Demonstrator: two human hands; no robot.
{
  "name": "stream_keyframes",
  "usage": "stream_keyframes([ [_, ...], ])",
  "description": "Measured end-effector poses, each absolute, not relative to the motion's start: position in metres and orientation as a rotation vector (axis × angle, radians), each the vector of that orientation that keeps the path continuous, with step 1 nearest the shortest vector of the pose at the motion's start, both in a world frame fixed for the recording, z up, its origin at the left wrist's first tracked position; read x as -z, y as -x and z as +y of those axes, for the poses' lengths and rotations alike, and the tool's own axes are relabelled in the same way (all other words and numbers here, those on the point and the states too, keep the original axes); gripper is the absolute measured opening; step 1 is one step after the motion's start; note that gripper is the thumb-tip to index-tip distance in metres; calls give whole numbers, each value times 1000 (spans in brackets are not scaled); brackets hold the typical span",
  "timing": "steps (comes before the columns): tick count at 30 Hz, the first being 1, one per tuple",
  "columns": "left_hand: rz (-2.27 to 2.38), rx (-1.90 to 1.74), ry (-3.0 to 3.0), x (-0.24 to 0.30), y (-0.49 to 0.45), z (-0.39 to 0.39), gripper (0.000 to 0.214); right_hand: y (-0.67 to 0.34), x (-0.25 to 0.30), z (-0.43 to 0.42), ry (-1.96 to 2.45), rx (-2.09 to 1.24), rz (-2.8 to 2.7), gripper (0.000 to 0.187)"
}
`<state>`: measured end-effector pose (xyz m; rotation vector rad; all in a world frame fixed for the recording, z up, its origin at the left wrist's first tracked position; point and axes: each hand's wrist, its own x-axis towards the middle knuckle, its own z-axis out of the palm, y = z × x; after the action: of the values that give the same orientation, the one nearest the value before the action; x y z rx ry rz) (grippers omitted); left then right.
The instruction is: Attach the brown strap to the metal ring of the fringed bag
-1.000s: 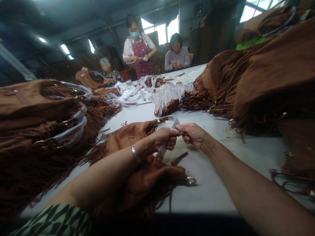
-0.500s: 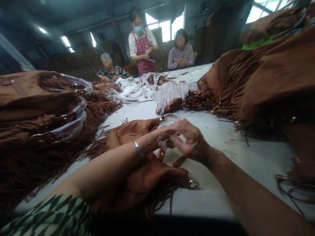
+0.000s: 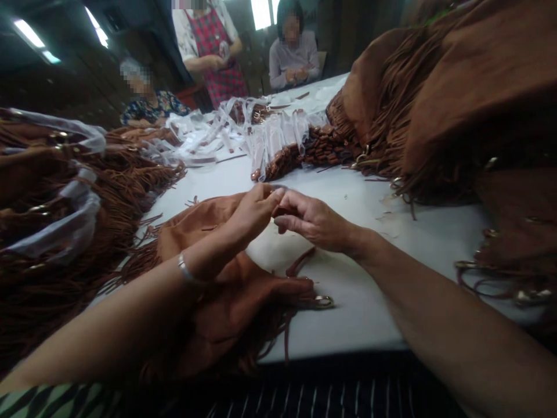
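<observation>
Meeting tip to tip, the bare left hand [image 3: 256,210] and right hand [image 3: 315,223] work at one spot. The right thumb and forefinger pinch a small dark-brown leather-like piece [image 3: 277,212]; the left fingers bunch against it, though I cannot tell whether they grip it too. It is probably held up off the table so that both thumbs can reach it.

Just below and to the left of the fingers lies a soft tan-brown suede-like bag with long fringe [image 3: 248,284], spread flat under the left forearm, which perhaps steadies it. Its oval gold-coloured metal ring [image 3: 324,301] sits nearer the body than the fingertips.

Under everything is a smooth white table [image 3: 361,325]. Beyond the fingers stands a tight row of brown straps in whitish film [image 3: 278,139], seemingly lined up for easy picking. Heaped brown fringed bags flank the hands, a left pile [image 3: 134,180] and a right pile [image 3: 478,110]. Farthest off, three co-workers sit or stand in a dim room, one in a red plaid apron [image 3: 217,43].
</observation>
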<state>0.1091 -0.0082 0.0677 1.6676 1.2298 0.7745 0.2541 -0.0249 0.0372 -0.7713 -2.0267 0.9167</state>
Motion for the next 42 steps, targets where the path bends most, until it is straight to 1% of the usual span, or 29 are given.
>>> stream_keyframes([
  [2, 1187, -782, -2067, -86, -104, -37, 27, -256, -34, -21, 795, -1107, -1960, 13],
  [3, 1144, -719, -2306, -93, -102, -54, 26, -257, -32, -19, 836, -1131, -1937, 13],
  [6, 993, -299, -2804, -91, -102, -103, 25, -257, -26, -14, 1023, -1056, -1839, 11],
  [9, 861, 47, -2995, -61, -108, -127, 31, -258, -24, -11, 1140, -1022, -1731, 13],
  [13, 1036, 150, -2964, -28, -113, -110, 38, -261, -22, -8, 1193, -997, -1657, 20],
  [16, 1112, 151, -2796, -29, -106, -83, 42, -264, -20, -8, 1186, -1046, -1638, 21],
  [19, 1150, 41, -2630, -37, -92, -62, 31, -265, -21, -9, 1155, -1143, -1676, 21],
  [22, 1221, -199, -2462, -42, -77, -47, 24, -266, -27, -11, 1090, -1206, -1701, 21],
  [26, 1253, -358, -2359, -42, -63, -30, 30, -268, -39, -17, 1016, -1320, -1667, 26],
  [29, 1283, -396, -2319, -39, -59, -22, 38, -268, -41, -19, 1034, -1430, -1703, 30],
  [32, 1265, -391, -2312, -36, -57, -19, 41, -267, -35, -16, 1100, -1511, -1734, 33],
  [37, 1241, -309, -2480, -34, -56, -18, 46, -263, -32, -14, 1118, -1616, -1702, 33],
  [42, 1245, -287, -2580, -36, -57, -19, 37, -262, -35, -15, 1013, -1666, -1699, 35],
])
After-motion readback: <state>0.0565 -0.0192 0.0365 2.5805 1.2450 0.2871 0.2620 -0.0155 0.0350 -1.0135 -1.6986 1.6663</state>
